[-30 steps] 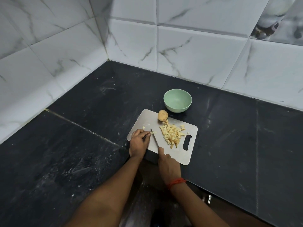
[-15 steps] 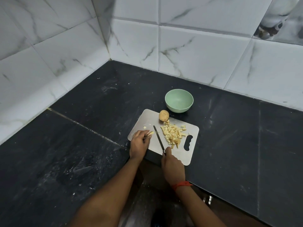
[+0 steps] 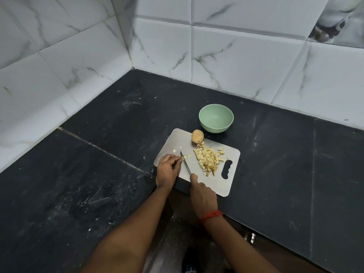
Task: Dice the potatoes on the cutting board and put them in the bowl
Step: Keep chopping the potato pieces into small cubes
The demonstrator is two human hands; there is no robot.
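A grey cutting board [image 3: 177, 138] lies on the dark counter. On it sit a whole unpeeled potato [image 3: 197, 136] at the far edge and a pile of diced potato [image 3: 208, 157] toward the right. My left hand [image 3: 168, 169] pinches small potato strips [image 3: 186, 157] at the board's left side. My right hand [image 3: 202, 196] grips a knife [image 3: 185, 162], whose blade lies right next to my left fingertips, tip pointing away. An empty pale green bowl [image 3: 216, 118] stands just beyond the board.
The black stone counter [image 3: 98, 174] meets white marble-look wall tiles [image 3: 236, 62] at the left and back, forming a corner. One loose potato cube [image 3: 174, 150] lies on the board's left part. The counter's front edge runs under my right wrist.
The knife has swung left, from the middle of the board back beside my left fingertips. My left hand has stayed on the potato strips.
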